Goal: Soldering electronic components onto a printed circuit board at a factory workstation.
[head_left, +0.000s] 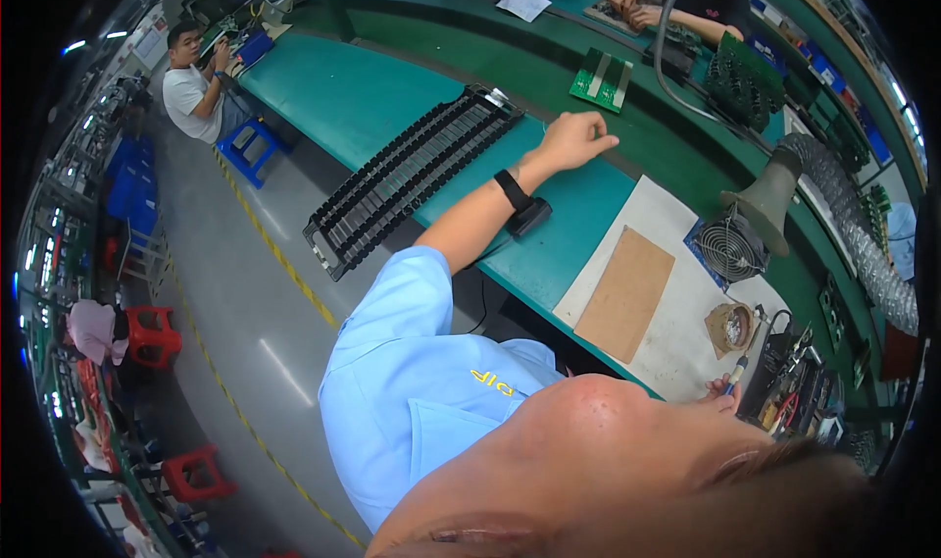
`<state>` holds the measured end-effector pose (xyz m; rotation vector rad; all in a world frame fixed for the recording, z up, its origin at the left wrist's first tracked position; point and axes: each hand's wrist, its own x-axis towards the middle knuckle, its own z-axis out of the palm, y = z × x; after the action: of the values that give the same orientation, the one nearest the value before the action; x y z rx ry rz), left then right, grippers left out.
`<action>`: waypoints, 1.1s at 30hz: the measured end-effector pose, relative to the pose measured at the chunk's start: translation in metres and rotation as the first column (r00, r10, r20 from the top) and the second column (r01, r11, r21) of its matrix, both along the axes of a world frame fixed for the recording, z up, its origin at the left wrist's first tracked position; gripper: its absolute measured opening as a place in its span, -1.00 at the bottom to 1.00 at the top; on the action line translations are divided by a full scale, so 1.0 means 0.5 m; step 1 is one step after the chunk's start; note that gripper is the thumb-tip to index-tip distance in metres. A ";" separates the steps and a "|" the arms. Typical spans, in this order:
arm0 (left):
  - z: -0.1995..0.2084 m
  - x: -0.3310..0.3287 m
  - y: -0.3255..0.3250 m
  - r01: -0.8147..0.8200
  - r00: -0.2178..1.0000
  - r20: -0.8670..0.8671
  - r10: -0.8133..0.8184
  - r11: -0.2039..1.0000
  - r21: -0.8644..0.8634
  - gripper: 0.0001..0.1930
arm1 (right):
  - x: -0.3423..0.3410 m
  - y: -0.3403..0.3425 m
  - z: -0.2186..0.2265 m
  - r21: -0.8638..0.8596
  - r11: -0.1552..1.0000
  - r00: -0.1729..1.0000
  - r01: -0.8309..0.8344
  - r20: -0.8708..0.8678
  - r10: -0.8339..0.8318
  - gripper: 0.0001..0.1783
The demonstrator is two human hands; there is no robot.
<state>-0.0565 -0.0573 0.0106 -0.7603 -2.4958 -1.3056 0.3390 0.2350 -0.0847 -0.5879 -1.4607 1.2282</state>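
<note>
My left hand reaches out over the far edge of the green bench, palm down. Its fingers are loosely bent, the thumb stands apart, and nothing shows between them. A black band with a box-like device sits on that wrist. Just beyond the hand lies a green circuit board with pale strips. Left of the forearm, a long black ribbed rack juts over the bench's near edge. At the lower right, my right hand, partly hidden, grips a slim soldering iron with a blue and pale handle.
A brown board lies on white sheeting near a small fan, a fume funnel with silver ducting, a round tin and several hand tools. Across the bench a person handles parts; another sits far left near a blue stool.
</note>
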 end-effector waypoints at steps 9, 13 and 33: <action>-0.060 -0.012 -0.001 -0.069 0.997 -0.047 0.069 0.998 -0.012 -0.52 | -0.018 -0.025 0.038 0.017 0.999 0.998 0.043 0.037 -0.044 -0.48; -0.051 0.003 -0.002 -0.027 0.999 0.041 0.027 1.000 -0.011 -0.58 | 0.001 0.001 0.007 0.063 0.997 0.994 0.032 0.098 -0.038 -0.47; -0.060 0.005 -0.009 -0.011 0.999 0.043 0.014 0.998 -0.069 -0.69 | -0.004 -0.015 0.023 0.058 0.998 0.992 0.025 0.126 -0.032 -0.46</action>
<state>-0.0542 -0.0619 -0.0194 -0.7380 -2.5881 -1.2509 0.3370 0.2274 -0.0733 -0.6561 -1.5822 1.1416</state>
